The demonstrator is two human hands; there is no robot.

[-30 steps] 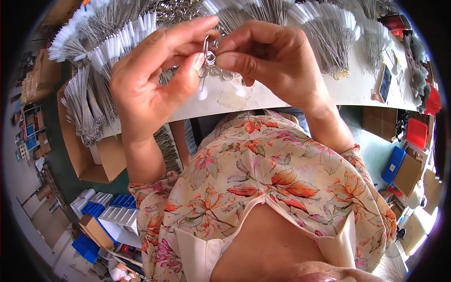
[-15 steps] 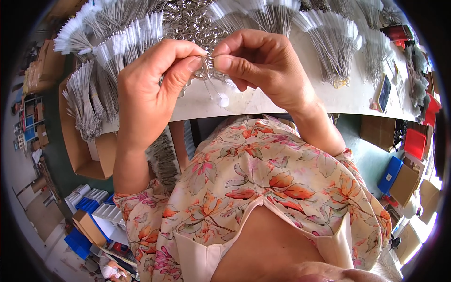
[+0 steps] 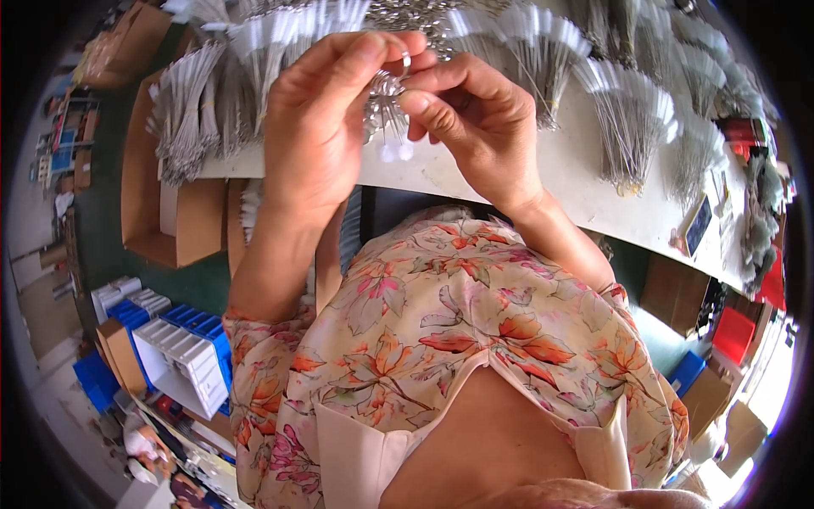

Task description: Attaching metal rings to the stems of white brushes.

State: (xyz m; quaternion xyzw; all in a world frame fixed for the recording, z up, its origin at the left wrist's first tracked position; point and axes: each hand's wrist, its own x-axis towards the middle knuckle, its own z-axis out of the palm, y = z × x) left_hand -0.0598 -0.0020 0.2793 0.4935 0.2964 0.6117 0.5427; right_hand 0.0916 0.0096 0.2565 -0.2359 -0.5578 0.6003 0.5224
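My left hand (image 3: pixel 318 114) is closed in a pinch, fingertips on a small shiny metal split ring (image 3: pixel 406 61). My right hand (image 3: pixel 483 119) is closed just below and to the right, thumb and forefinger pinching at the ring's lower end; the exact contact is partly hidden by fingers. Beneath the fingertips show thin wire brushes (image 3: pixel 396 151) with white tips; whether they hang from the ring or lie behind it I cannot tell. A heap of loose metal rings (image 3: pixel 407 19) lies on the table behind my hands.
Bundles of white-bristled wire brushes (image 3: pixel 627 127) cover the pale table (image 3: pixel 458 174) on both sides. A dark-screened phone-like device (image 3: pixel 698 225) lies near its right edge. An open cardboard box (image 3: pixel 161 242) stands at left, with white and blue bins (image 3: pixel 182 360) below it.
My left hand has risen and turned, its fingertips now above the right hand's instead of level with them. The view has shifted, so the table sits tilted and farther right.
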